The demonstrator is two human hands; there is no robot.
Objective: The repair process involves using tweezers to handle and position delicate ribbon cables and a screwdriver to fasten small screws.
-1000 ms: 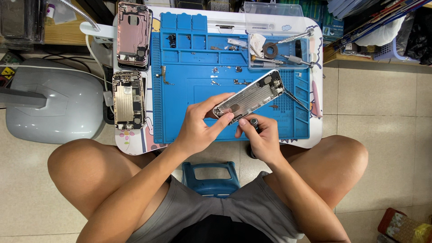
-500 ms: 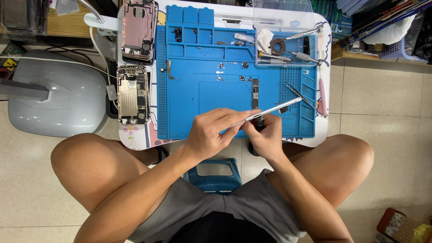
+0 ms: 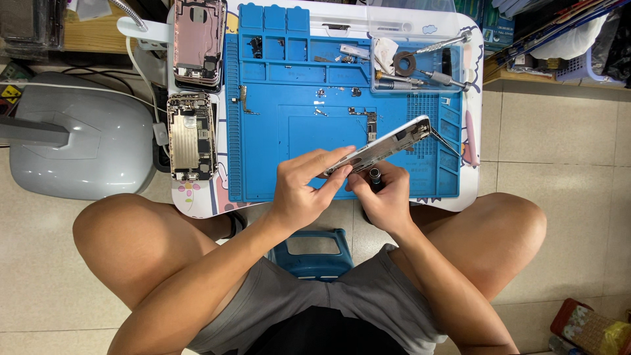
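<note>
Left hand (image 3: 299, 190) gripped an opened phone shell (image 3: 384, 144) on edge; right hand (image 3: 384, 197) gripped a screwdriver (image 3: 375, 176) against it, disassembly seemingly midway, loose parts on the blue mat (image 3: 296, 158).

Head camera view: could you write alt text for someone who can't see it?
Seen from above, a seated person's left hand and right hand hold an opened phone tilted over a blue work mat. Two more opened phones lie left of the mat, with small tools at its top right.

Silver phone housing (image 3: 384, 146), tilted on edge, held above blue mat, dark screwdriver (image 3: 375, 176) just beneath it
</note>
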